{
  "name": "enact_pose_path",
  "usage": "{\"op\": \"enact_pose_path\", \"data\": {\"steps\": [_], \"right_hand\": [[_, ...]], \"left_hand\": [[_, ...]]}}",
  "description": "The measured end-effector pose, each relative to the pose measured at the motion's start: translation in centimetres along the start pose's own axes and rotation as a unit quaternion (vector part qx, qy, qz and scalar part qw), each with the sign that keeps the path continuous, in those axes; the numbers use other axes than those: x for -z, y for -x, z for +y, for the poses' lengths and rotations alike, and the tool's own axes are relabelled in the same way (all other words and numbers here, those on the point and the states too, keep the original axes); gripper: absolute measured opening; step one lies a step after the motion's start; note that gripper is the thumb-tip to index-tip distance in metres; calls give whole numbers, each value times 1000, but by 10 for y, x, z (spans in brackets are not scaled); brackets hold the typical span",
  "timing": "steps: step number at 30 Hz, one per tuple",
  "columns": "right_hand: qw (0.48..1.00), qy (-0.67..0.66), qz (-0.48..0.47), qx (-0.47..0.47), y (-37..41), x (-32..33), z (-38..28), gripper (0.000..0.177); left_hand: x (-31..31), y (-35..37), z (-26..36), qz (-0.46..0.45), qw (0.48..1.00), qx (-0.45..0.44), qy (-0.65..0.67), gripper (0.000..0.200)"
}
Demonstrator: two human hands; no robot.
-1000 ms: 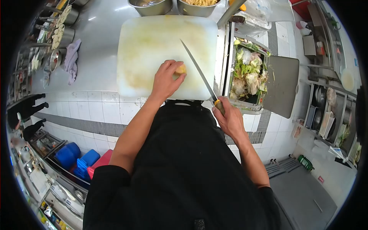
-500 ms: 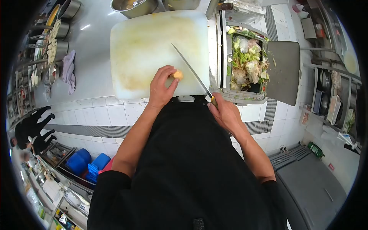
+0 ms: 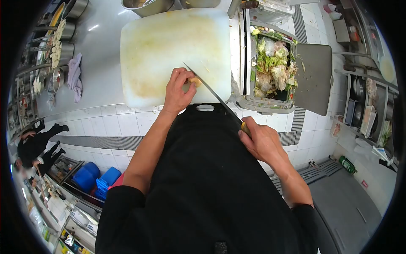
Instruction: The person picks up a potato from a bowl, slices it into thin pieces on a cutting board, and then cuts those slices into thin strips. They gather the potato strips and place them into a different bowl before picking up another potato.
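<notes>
On the stained white cutting board (image 3: 148,51), near its front edge, my left hand (image 3: 179,91) pinches a small pale-orange piece of food (image 3: 195,81). My right hand (image 3: 263,139) is closed round the yellowish handle of a long knife (image 3: 213,92), off the board's front right. The blade slants up and left, its edge against or very close to the piece. A thin pale sliver (image 3: 206,67) lies on the board beyond the blade.
Metal pots (image 3: 148,7) stand behind the board. To the right is a bin (image 3: 270,106) of vegetable scraps and plastic. A purple cloth (image 3: 75,78) lies on the steel counter at left. Other people (image 3: 40,146) are at far left.
My right hand has moved right and toward me, drawing the knife back. The blade has come to the food piece. A thin sliver now shows on the board.
</notes>
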State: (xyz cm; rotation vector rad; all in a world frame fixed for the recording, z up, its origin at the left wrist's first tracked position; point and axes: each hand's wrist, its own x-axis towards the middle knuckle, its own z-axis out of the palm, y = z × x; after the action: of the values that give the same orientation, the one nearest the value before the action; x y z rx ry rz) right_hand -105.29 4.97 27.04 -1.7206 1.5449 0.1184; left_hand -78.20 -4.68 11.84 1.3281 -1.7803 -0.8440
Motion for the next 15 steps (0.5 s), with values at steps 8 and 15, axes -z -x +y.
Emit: {"op": "enact_pose_path", "data": {"steps": [8,15], "right_hand": [[997,30,29,60,-32,-1,-13,24],[990,5,105,98,-130,-55,-17,26]], "left_hand": [[-7,3,-8,17,1000,-5,-8,29],[-6,3,-5,27,1000,-5,3,30]]}}
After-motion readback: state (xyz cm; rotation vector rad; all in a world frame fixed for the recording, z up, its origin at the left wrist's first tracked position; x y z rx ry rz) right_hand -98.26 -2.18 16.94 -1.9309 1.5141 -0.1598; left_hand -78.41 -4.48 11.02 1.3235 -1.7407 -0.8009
